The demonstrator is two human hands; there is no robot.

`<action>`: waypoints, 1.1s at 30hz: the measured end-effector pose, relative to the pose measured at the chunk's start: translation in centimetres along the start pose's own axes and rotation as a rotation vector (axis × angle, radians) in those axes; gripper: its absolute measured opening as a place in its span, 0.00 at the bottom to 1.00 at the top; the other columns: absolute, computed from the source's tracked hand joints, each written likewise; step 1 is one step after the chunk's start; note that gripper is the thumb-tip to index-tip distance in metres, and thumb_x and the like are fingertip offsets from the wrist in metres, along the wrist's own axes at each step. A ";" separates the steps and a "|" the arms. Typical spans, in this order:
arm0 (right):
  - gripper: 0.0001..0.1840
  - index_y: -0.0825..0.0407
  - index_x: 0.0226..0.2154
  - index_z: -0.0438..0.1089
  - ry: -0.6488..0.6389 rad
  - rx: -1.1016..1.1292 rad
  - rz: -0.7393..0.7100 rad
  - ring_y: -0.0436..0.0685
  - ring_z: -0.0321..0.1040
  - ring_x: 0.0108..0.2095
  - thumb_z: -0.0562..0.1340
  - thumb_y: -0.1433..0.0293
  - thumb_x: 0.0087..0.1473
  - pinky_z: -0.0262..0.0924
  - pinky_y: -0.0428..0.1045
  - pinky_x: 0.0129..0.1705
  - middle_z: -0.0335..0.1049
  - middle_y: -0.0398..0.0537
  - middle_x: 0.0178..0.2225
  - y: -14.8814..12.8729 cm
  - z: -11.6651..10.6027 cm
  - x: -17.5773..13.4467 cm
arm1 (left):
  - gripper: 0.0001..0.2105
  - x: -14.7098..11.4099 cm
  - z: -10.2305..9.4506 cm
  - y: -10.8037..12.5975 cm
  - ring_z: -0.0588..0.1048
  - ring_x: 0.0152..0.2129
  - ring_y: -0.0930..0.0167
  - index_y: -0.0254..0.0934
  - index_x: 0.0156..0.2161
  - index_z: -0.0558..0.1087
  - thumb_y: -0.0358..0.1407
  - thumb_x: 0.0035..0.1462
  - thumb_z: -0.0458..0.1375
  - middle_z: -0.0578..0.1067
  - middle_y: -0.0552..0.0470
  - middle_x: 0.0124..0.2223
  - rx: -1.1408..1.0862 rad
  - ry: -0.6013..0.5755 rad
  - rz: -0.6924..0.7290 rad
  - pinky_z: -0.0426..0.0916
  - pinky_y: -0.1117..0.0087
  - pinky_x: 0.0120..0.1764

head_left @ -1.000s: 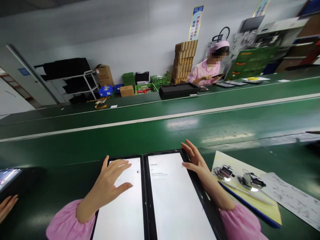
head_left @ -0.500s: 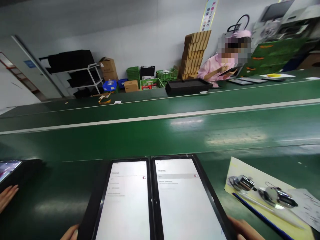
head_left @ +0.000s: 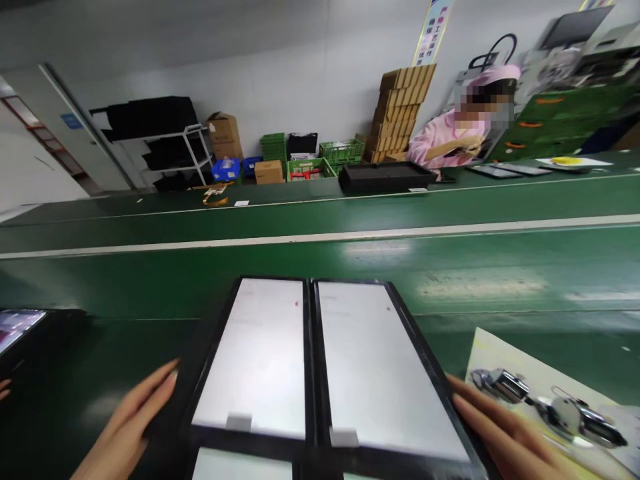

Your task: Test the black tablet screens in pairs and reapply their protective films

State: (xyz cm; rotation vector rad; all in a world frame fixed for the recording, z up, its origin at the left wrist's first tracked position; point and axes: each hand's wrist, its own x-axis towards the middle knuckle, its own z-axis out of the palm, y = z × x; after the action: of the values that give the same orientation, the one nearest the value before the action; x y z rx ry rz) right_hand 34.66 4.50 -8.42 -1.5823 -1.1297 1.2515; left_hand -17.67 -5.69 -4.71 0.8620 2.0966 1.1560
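Green conveyor belt (head_left: pixel 320 267) runs across the view, a white stripe along its far part; landmark for all positions below is the black tray (head_left: pixel 313 460). Tray lies on the near edge of the belt, centre of view, carrying 2 lit tablets side by side: left tablet (head_left: pixel 255 360) and right tablet (head_left: pixel 385 373), both screens white, a small white tab at the near edge of each. More lit screen shows at the tray's near end, cut off by the frame. Left hand (head_left: pixel 127 427) flat against the tray's left rim, fingers extended and touching it, not curled around anything visible. Right hand (head_left: pixel 500 433) pressed along the tray's right rim, fingers straight; whether the thumb hooks under, cannot tell. Right of the tray: yellow sheet (head_left: pixel 500 353) with 2 metal counters (head_left: pixel 545 403) resting on it. Left of the tray: another dark device (head_left: pixel 20 333) with a lit screen. Beyond the tray, across the belt: a co-worker in pink (head_left: pixel 450 137), stacked cardboard boxes (head_left: pixel 397 113), green crates (head_left: pixel 305 157).
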 end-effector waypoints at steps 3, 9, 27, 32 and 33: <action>0.29 0.48 0.49 0.81 -0.130 0.096 -0.046 0.68 0.80 0.50 0.72 0.49 0.48 0.79 0.54 0.48 0.82 0.55 0.48 -4.3 1.8 7.4 | 0.31 6.4 3.9 4.9 0.81 0.53 0.56 0.45 0.53 0.81 0.60 0.48 0.72 0.81 0.44 0.58 -0.178 -0.103 -0.029 0.82 0.66 0.44; 0.19 0.53 0.45 0.79 -0.186 -0.027 -0.148 0.60 0.80 0.43 0.68 0.54 0.61 0.76 0.54 0.44 0.82 0.53 0.41 -7.3 6.8 20.5 | 0.34 17.1 11.8 7.9 0.83 0.45 0.58 0.32 0.45 0.81 0.63 0.48 0.70 0.84 0.40 0.43 -0.218 -0.254 0.165 0.77 0.60 0.51; 0.23 0.49 0.35 0.81 -0.260 -0.415 -0.595 0.66 0.79 0.40 0.64 0.47 0.62 0.72 0.58 0.46 0.82 0.53 0.38 -4.8 3.1 9.8 | 0.35 6.8 8.5 4.2 0.74 0.59 0.54 0.42 0.52 0.82 0.66 0.65 0.47 0.80 0.44 0.58 0.263 -0.361 0.395 0.65 0.51 0.66; 0.20 0.49 0.33 0.76 -0.175 -0.422 -0.762 0.65 0.78 0.45 0.61 0.51 0.66 0.71 0.59 0.50 0.80 0.56 0.46 -4.1 4.5 10.2 | 0.32 6.8 9.1 4.7 0.77 0.51 0.57 0.40 0.49 0.81 0.62 0.66 0.46 0.81 0.45 0.53 0.262 -0.351 0.374 0.68 0.55 0.61; 0.19 0.49 0.34 0.75 -0.164 -0.431 -0.798 0.65 0.77 0.47 0.60 0.53 0.67 0.71 0.60 0.51 0.79 0.57 0.48 -4.2 4.7 10.1 | 0.31 7.0 9.2 4.8 0.76 0.51 0.57 0.40 0.47 0.81 0.62 0.66 0.46 0.81 0.46 0.52 0.272 -0.348 0.380 0.67 0.55 0.62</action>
State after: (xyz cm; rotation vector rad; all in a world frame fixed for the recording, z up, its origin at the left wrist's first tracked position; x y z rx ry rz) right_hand 30.44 15.65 -7.99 -1.1033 -1.9776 0.6247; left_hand -13.90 6.16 -5.88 1.5232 1.8689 0.8261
